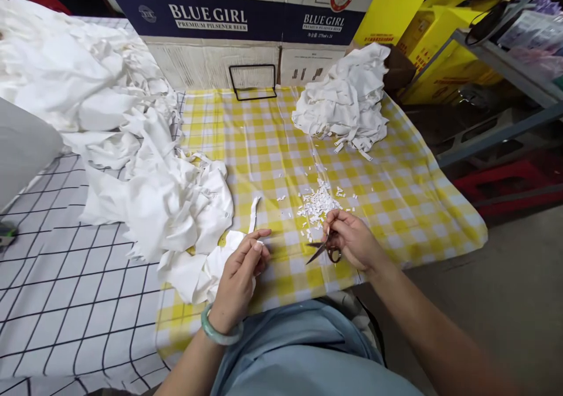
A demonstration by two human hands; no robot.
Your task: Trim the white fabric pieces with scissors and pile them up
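My right hand grips small scissors with their blades open, just above the yellow checked cloth. My left hand, with a green bangle on the wrist, pinches the end of a white fabric piece near the table's front edge. A narrow white strip rises from that piece. Beyond the scissors lies a scatter of small white cut bits.
A big heap of white fabric covers the left side over a black-grid white cloth. A smaller white heap sits at the back right. Cardboard beer boxes stand behind. Metal shelving is at right.
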